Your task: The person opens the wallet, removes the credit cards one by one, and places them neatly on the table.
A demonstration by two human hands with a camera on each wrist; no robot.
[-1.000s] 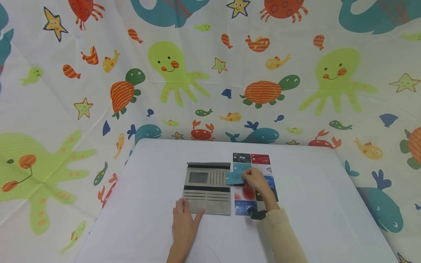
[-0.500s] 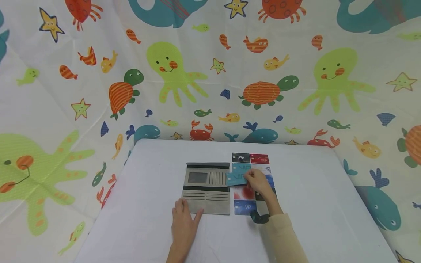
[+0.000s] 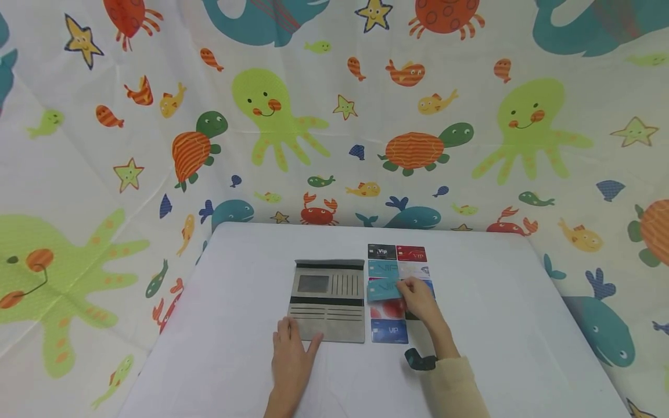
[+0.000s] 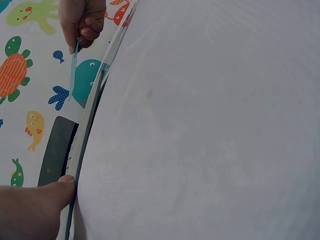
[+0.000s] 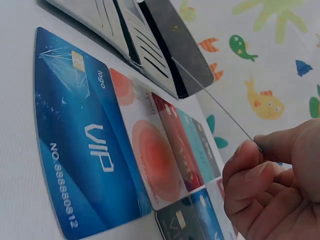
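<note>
A teal VIP card point(image 3: 383, 289) is pinched at its right end between the thumb and fingers of my right hand point(image 3: 420, 299). It hangs over the laid-out cards, just right of the grey wallet point(image 3: 340, 330). The right wrist view shows the held card point(image 5: 216, 103) edge-on, raised above the others. The wallet lies unfolded, with a window pocket and several slots. My left hand point(image 3: 291, 360) rests on the wallet's lower left corner with fingers extended. In the left wrist view its thumb point(image 4: 62, 190) presses the wallet's near edge.
Several cards lie in two columns right of the wallet: black point(image 3: 382, 251), red point(image 3: 412, 253), another teal one point(image 3: 381, 267) and a blue VIP card point(image 3: 389, 331) nearest me. A white cloth covers the table point(image 3: 502, 325). Behind hangs a sea-animal curtain point(image 3: 324, 133).
My right hand has drawn the teal card rightward and slightly toward me, from the wallet's right edge to over the cards. My left hand stays on the wallet.
</note>
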